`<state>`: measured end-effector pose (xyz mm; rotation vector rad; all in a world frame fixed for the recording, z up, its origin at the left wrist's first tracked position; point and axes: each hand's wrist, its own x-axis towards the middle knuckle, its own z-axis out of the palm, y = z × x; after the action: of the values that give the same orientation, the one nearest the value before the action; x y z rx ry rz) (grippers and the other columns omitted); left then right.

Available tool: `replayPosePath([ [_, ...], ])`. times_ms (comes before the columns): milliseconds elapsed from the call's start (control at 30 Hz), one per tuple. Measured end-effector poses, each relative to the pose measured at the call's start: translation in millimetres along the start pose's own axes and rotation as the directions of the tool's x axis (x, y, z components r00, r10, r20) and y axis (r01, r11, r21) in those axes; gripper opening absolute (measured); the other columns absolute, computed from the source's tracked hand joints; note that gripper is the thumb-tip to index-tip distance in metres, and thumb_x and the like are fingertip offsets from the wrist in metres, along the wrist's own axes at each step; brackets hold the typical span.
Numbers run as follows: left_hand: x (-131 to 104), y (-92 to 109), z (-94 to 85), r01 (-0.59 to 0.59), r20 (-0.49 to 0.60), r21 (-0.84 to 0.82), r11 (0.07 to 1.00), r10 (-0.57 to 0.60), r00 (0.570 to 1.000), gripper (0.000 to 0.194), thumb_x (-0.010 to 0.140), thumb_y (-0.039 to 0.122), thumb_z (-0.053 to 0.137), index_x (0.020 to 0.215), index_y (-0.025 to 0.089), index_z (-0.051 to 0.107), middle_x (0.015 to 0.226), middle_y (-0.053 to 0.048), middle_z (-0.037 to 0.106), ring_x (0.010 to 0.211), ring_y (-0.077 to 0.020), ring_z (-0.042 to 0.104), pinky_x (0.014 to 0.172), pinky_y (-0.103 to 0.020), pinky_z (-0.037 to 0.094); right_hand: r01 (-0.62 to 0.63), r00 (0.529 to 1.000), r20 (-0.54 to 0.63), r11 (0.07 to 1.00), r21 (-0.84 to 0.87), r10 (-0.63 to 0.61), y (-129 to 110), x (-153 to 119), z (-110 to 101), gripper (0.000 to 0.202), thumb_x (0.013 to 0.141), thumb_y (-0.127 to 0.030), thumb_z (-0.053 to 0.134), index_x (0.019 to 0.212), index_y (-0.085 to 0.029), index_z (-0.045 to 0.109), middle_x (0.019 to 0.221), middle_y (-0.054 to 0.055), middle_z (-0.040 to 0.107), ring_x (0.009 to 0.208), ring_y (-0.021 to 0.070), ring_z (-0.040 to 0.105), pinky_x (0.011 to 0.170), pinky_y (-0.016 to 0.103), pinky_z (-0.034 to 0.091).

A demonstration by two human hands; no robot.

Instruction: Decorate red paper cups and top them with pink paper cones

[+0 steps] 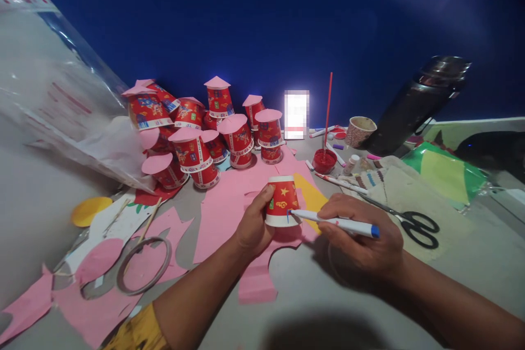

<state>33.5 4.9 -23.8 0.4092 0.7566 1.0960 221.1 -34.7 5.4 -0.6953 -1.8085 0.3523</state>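
Note:
My left hand (257, 219) is wrapped round a red paper cup (282, 197), held upside down with its white rim at the bottom. The cup carries gold figures and a green patch. A white marker (328, 221) with a blue end is gripped in my right hand (365, 229). Its tip touches the cup near the rim, where a short blue line shows. Behind, several red cups (191, 153) with pink paper cones on top stand in stacks. Pink paper (229, 202) lies beneath my left hand.
At left are a tape roll (144, 267), pink scraps (98, 306) and a plastic bag (74, 82). At right lie black-handled scissors (418, 227) and a green packet (447, 172). Farther back stand a red paint pot (325, 161), a patterned cup (361, 132) and a dark flask (414, 106).

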Motion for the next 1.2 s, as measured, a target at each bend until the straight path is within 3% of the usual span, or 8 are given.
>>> replayPosePath([
  [200,-0.5,1.2,0.7,0.010,-0.003,0.007,1.000,-0.010,1.000,0.036,0.087,0.039,0.070,0.104,0.007,0.072,0.092,-0.015,0.077,0.082,-0.0265,0.074,0.083,-0.039,0.059,0.026,0.999,-0.036,1.000,-0.017,-0.027,0.5,-0.8,0.5,0.017,0.086,-0.008,0.070,0.100,-0.018,0.072,0.079,0.007,0.075,0.070,0.0192,0.070,0.068,0.034,0.058],
  [333,0.0,-0.5,-2.6,-0.004,0.033,0.000,1.000,0.004,0.999,0.036,0.083,0.038,0.076,0.106,0.011,0.071,0.097,-0.013,0.077,0.085,-0.0253,0.074,0.089,-0.039,0.057,0.022,0.999,-0.030,0.999,-0.024,-0.023,-0.1,0.6,0.3,0.017,0.087,-0.009,0.069,0.100,-0.018,0.073,0.079,0.007,0.076,0.070,0.0203,0.072,0.068,0.034,0.059],
  [533,0.6,-1.9,-5.1,0.002,0.065,0.016,1.000,-0.003,0.998,0.042,0.079,0.039,0.081,0.110,0.014,0.069,0.093,-0.010,0.076,0.081,-0.0231,0.073,0.083,-0.036,0.057,0.052,0.998,-0.023,0.997,-0.052,-0.053,-1.9,3.4,-0.3,0.015,0.088,-0.009,0.070,0.100,-0.018,0.072,0.078,0.007,0.077,0.070,0.0197,0.073,0.068,0.032,0.061],
  [833,-0.9,-1.1,-0.1,-0.031,0.078,0.039,0.999,0.028,0.997,0.035,0.079,0.038,0.080,0.103,0.014,0.070,0.085,-0.009,0.077,0.088,-0.0279,0.075,0.091,-0.042,0.057,0.058,0.998,-0.009,0.995,-0.076,-0.058,-1.2,2.8,0.2,0.017,0.089,-0.012,0.071,0.103,-0.020,0.072,0.080,0.006,0.078,0.070,0.0201,0.074,0.069,0.033,0.062],
  [1033,-0.4,-1.6,-1.6,-0.028,0.059,0.020,0.999,0.027,0.998,0.033,0.080,0.036,0.078,0.105,0.015,0.071,0.092,-0.010,0.077,0.082,-0.0240,0.073,0.090,-0.040,0.057,0.032,0.999,-0.014,0.995,-0.095,-0.033,-1.2,1.1,-0.9,0.016,0.090,-0.011,0.070,0.103,-0.021,0.071,0.081,0.005,0.077,0.071,0.0189,0.073,0.069,0.031,0.060],
  [1200,-0.1,-2.6,-1.5,-0.017,0.026,0.001,1.000,0.017,0.999,0.034,0.081,0.036,0.078,0.107,0.014,0.071,0.100,-0.011,0.076,0.088,-0.0234,0.073,0.091,-0.036,0.056,0.057,0.998,-0.016,0.994,-0.094,-0.058,-1.3,0.3,-1.5,0.018,0.089,-0.012,0.072,0.105,-0.019,0.071,0.081,0.006,0.078,0.072,0.0191,0.074,0.070,0.031,0.061],
])
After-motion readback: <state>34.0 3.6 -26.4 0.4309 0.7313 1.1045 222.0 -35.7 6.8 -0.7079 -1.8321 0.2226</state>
